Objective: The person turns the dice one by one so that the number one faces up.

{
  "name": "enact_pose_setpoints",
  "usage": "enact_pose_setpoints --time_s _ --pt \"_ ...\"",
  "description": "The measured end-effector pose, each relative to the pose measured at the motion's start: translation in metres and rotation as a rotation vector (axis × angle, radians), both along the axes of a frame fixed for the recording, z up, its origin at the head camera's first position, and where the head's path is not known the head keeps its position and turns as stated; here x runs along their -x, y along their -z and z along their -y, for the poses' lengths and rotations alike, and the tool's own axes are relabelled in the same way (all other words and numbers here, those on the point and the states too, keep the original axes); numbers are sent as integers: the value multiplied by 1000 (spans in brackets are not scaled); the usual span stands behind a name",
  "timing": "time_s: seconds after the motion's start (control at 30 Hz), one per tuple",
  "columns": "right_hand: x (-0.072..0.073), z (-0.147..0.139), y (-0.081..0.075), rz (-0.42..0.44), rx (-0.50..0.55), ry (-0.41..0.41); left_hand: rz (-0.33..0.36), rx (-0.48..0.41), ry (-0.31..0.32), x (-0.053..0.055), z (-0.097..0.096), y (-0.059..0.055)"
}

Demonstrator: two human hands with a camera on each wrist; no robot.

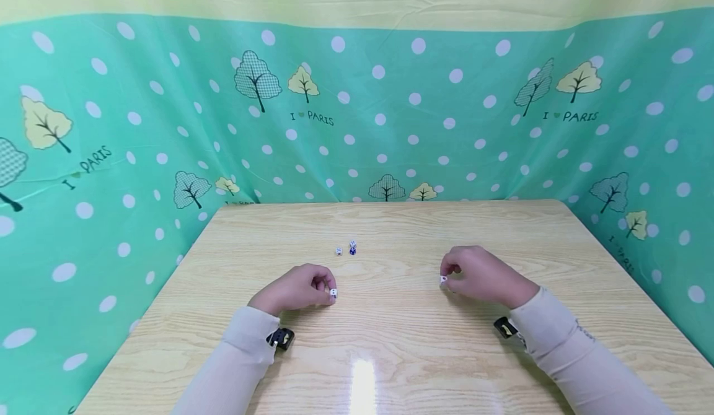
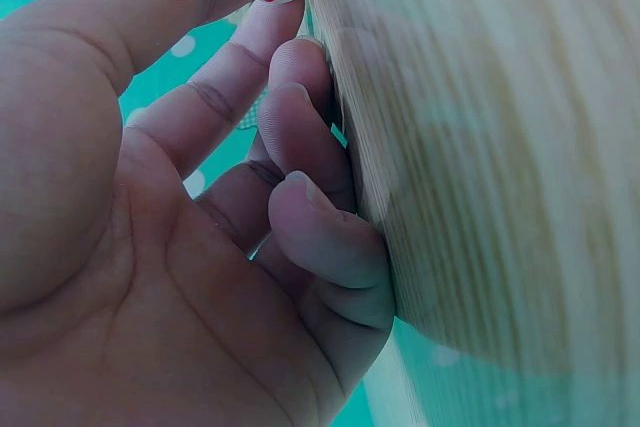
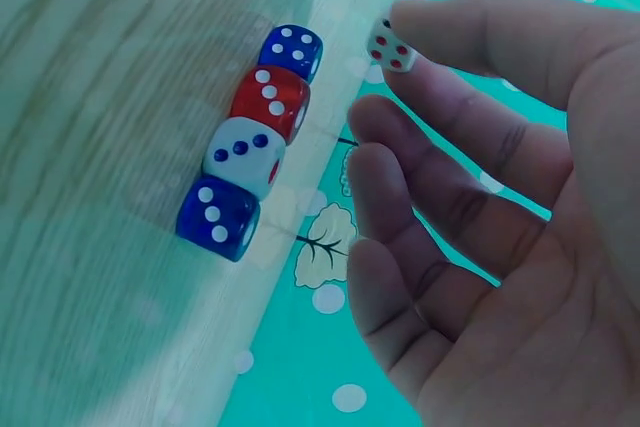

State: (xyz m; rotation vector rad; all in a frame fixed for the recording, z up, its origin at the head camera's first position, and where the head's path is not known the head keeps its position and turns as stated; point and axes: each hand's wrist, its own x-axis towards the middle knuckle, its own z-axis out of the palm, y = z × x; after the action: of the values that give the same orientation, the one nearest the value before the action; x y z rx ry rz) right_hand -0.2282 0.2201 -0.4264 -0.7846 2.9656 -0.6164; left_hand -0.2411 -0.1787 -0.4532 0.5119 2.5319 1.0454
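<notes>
My left hand [image 1: 301, 288] is low over the table at centre left, pinching a small white die [image 1: 333, 293] between thumb and index finger. Red pips show on that die in the left wrist view, and the other fingers curl close to the wood. On the right side, my right hand [image 1: 481, 275] pinches another white die [image 3: 391, 48] with red pips by thumb and fingertip. Beside its fingers, the right wrist view shows a touching row of several dice: blue [image 3: 291, 50], red [image 3: 268, 102], white [image 3: 243, 155] and blue [image 3: 218, 215]. In the head view the right hand hides this row.
Farther back on the wooden table [image 1: 390, 340] lie two white dice [image 1: 338, 251] and a dark blue die [image 1: 352, 251]. A green dotted curtain [image 1: 390, 111] surrounds the table's back and sides. Each wrist wears a small black camera [image 1: 282, 339].
</notes>
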Motion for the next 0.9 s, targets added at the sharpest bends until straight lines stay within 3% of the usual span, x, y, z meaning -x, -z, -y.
enact_pose_setpoints --time_s 0.17,0.9 --pt "-1 0 2 40 -22 -22 5 1 0 1 0 1" --pt "1 -4 4 74 -65 -14 4 -4 5 2 1 0"
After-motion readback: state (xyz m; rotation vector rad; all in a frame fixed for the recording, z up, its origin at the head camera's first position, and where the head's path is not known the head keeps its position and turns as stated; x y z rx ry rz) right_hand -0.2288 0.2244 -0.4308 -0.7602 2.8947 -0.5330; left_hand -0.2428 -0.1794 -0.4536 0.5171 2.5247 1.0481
